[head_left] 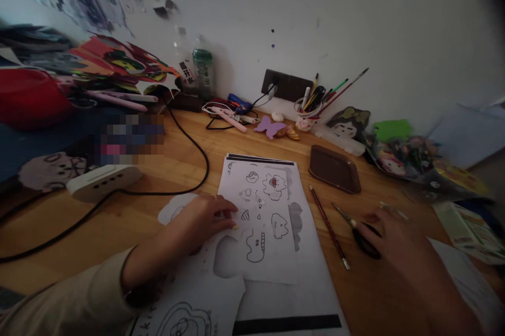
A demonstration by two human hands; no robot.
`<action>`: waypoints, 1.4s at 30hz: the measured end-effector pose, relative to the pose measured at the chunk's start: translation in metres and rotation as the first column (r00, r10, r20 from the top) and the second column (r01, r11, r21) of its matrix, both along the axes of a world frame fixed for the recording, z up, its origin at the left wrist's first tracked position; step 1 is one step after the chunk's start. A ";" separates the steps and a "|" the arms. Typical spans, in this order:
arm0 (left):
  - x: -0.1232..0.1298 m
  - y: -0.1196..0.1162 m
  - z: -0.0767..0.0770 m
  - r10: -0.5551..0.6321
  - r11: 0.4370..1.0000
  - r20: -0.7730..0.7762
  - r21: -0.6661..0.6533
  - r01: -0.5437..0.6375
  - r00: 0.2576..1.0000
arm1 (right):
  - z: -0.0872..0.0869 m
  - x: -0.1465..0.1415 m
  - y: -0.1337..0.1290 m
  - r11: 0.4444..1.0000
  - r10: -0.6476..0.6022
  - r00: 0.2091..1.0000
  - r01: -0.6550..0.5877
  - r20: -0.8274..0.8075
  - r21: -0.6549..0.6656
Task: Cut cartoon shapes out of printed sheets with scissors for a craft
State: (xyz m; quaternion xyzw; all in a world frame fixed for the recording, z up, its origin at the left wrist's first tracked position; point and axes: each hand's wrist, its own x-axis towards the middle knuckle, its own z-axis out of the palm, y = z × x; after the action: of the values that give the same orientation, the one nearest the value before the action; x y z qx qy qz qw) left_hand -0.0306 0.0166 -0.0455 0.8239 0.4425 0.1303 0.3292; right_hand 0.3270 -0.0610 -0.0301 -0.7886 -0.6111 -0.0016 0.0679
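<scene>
My left hand rests on the left side of the paper sheets, fingers bent and a little apart, with nothing visible in them. Under and beside it lies a sheet with line drawings of small figures, on top of a larger white page with black bars. A cut sheet with curved outlines overlaps them at the bottom. On the right, my right hand is at the black handles of the scissors; blur hides whether it grips them. A dark red pencil lies between the scissors and the pages.
A brown tray lies behind the scissors. Along the wall stand a pen cup and bottles. A white power strip with a black cable occupies the left; plastic packets lie at the right.
</scene>
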 end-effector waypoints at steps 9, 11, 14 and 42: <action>-0.003 0.015 0.006 0.026 0.994 0.036 -0.107 -0.022 0.999 | -0.006 -0.118 0.049 0.926 0.371 0.834 -0.365 -0.409 0.095; -0.004 0.018 0.007 0.053 0.990 0.044 -0.130 -0.047 0.998 | -0.012 -0.129 0.060 0.911 0.407 0.805 -0.392 -0.433 0.127; -0.006 0.024 0.004 0.090 0.983 0.052 -0.167 -0.080 0.995 | -0.018 -0.137 0.068 0.901 0.432 0.771 -0.396 -0.468 0.178; -0.012 0.006 0.035 0.118 0.963 0.347 -0.269 -0.021 0.930 | 0.019 -0.141 0.019 0.891 0.450 0.515 -0.307 -0.730 0.333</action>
State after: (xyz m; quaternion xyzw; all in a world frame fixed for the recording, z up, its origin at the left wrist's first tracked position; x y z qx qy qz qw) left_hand -0.0424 0.0230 -0.0104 0.7192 0.4171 0.2314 0.5053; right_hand 0.1861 -0.0420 -0.0112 -0.5450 -0.6717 0.3121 0.3929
